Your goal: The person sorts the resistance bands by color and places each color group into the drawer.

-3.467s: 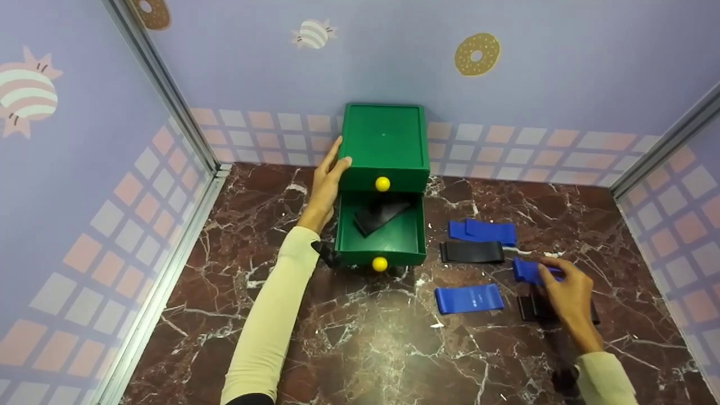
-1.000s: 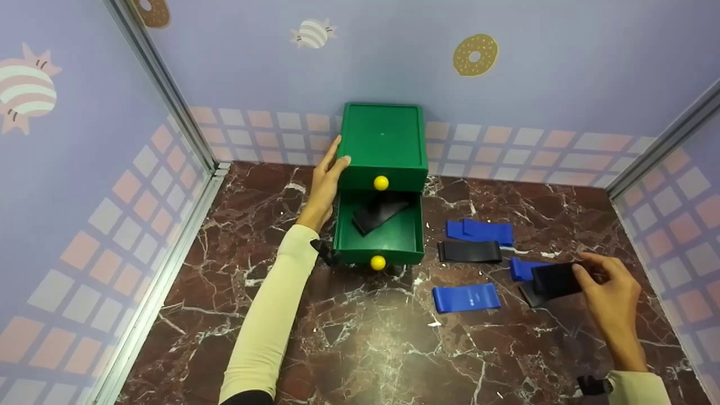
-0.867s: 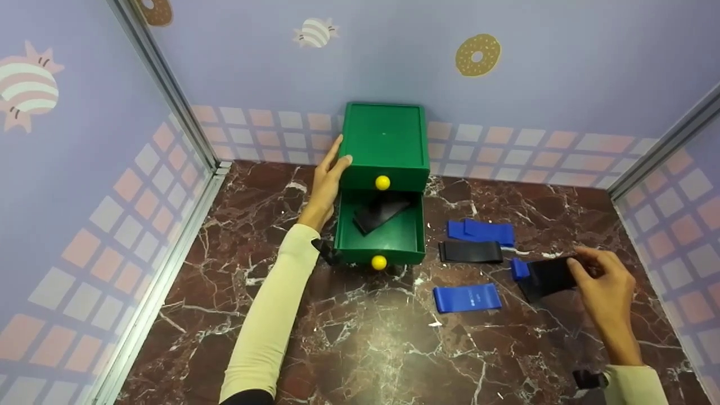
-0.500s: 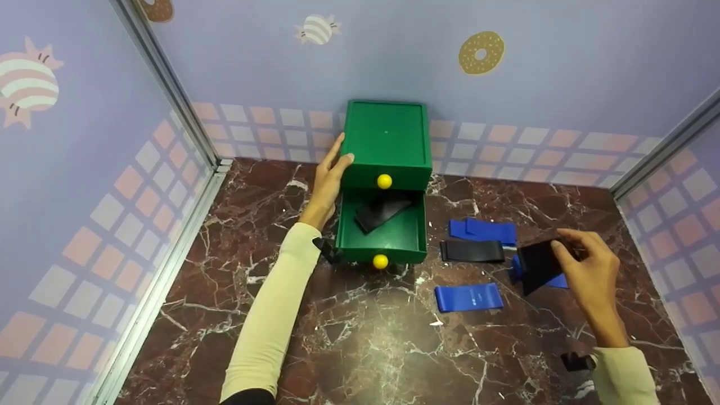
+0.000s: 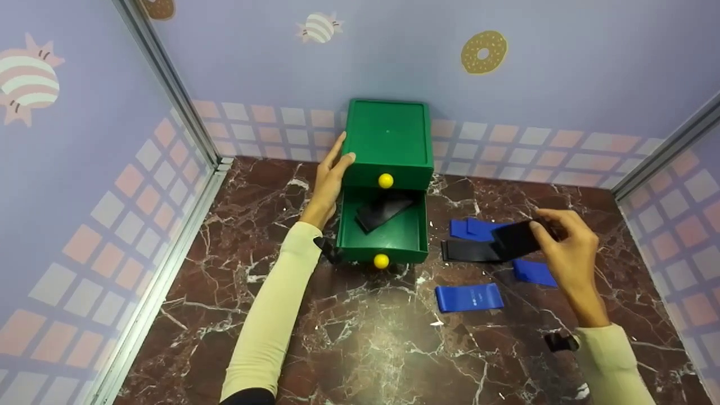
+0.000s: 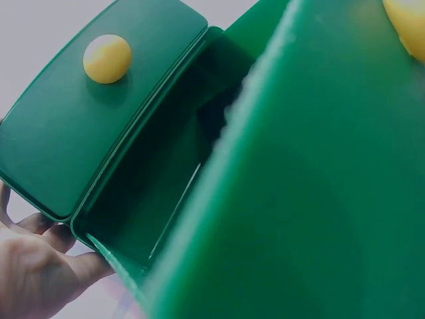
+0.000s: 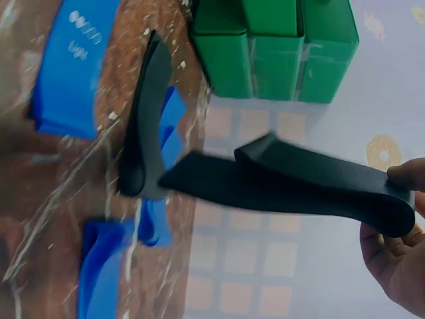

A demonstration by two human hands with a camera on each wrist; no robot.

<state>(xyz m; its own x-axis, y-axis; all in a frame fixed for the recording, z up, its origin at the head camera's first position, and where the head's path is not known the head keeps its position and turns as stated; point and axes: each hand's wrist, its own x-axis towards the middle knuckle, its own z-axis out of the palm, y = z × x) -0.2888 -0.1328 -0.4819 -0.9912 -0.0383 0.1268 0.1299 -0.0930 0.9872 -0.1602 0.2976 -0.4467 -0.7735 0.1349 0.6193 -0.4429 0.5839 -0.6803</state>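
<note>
My right hand [image 5: 571, 256] pinches a folded black resistance band [image 5: 514, 241] by one end, raised above the marbled surface. In the right wrist view this black band [image 7: 312, 176] hangs out in a loose loop from the thumb and fingers. My left hand [image 5: 325, 188] rests along the left side of a green drawer cabinet [image 5: 387, 132], thumb at the front edge. The cabinet's lower drawer [image 5: 408, 233] is pulled out, and another black band [image 5: 382, 212] lies inside it. The upper drawer is closed.
Right of the cabinet lie a blue band marked Light [image 5: 469, 297], a black band [image 5: 467, 251], a blue band [image 5: 464, 228] behind it and another blue band [image 5: 531, 273] near my right wrist. Patterned walls [image 5: 253, 56] enclose the back and sides.
The right hand let go of a blue band, picked up the black band beside it, lifted it and carried it left and away. The left hand stays against the cabinet.
</note>
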